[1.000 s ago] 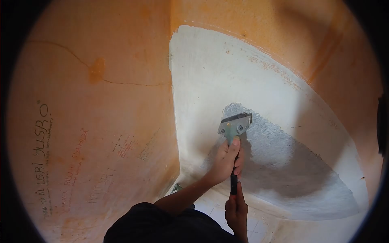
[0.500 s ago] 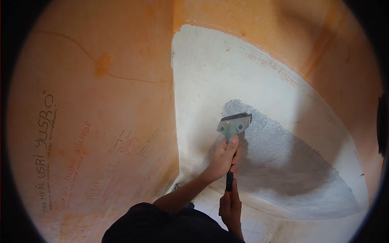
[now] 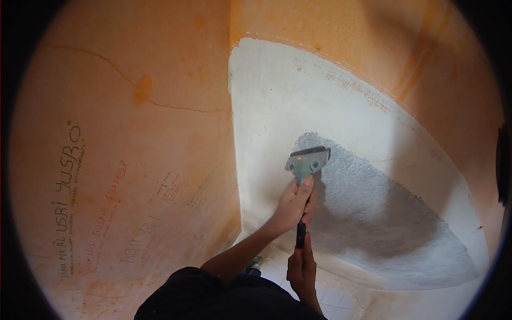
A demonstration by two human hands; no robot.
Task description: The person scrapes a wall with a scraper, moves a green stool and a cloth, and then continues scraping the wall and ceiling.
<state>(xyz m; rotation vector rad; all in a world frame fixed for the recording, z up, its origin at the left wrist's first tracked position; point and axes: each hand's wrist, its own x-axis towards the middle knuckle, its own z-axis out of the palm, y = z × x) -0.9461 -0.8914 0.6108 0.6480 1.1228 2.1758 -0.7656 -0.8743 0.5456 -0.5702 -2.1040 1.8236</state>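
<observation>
A long-handled scraper [image 3: 304, 167] with a grey metal head and dark blade edge is held upright against the wall. The head overlaps the upper left part of a rough grey patch [image 3: 362, 197], where bare surface shows within white paint. Closed around the green upper part of the handle, just below the head, is my left hand [image 3: 294, 202], thumb along the front. Lower down, my right hand [image 3: 302, 269] grips the black end of the handle.
White wall area [image 3: 266, 101] surrounds the patch, bordered by orange paint above. To the left stands an orange wall [image 3: 122, 176] with handwriting and a crack. White floor tiles [image 3: 330, 301] show below, beside a small greenish object [image 3: 254, 263] near the corner.
My view has shifted slightly, so the walls appear a little further right. Against the grey patch, the scraper head sits slightly further left. Both hands keep their hold.
</observation>
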